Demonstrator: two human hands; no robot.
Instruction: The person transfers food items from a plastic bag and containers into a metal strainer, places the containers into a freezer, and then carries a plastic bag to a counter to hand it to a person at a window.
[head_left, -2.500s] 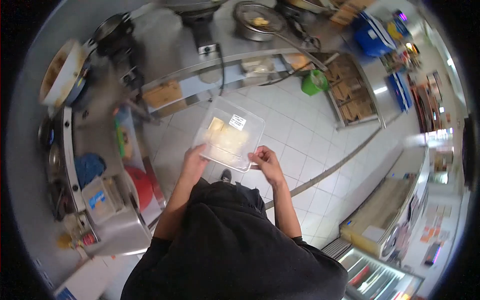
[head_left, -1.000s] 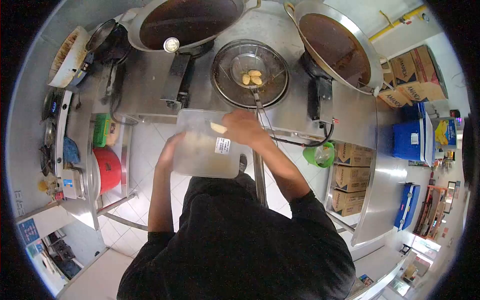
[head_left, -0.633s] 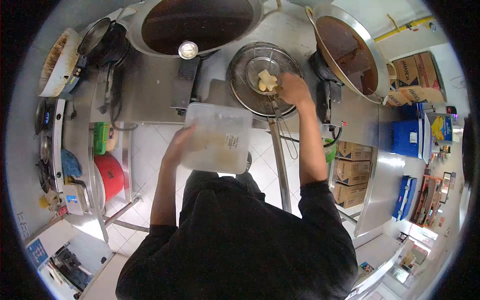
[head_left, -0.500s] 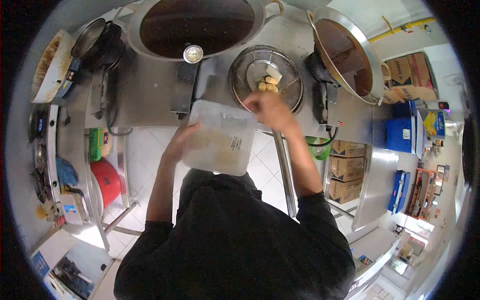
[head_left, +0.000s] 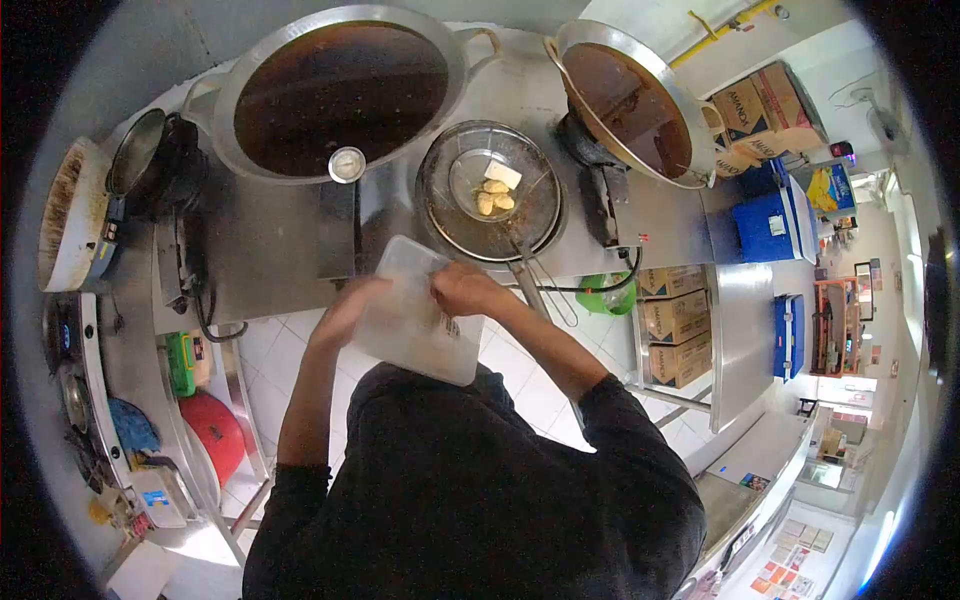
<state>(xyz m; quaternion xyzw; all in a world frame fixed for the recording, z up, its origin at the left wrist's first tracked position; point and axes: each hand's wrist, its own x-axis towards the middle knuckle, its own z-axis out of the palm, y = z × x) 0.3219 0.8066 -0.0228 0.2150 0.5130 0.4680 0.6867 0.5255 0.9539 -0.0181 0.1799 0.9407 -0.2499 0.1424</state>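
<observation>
A translucent plastic container, tilted, is held in front of my body. My left hand grips its left side. Over its upper right part is my right hand, fingers curled; what they hold, if anything, is hidden. Just beyond the container, a round mesh strainer rests on the metal counter, its handle pointing toward me. A white block and several small yellowish pieces lie in the strainer.
A big pan of dark liquid with a dial thermometer at its rim stands back left. Another pan of dark liquid is at right. Cardboard boxes are stacked under the counter; a blue cooler stands farther right.
My right hand has come back from beside the strainer to the container. The container has tilted and shifted left. The camera view has shifted too.
</observation>
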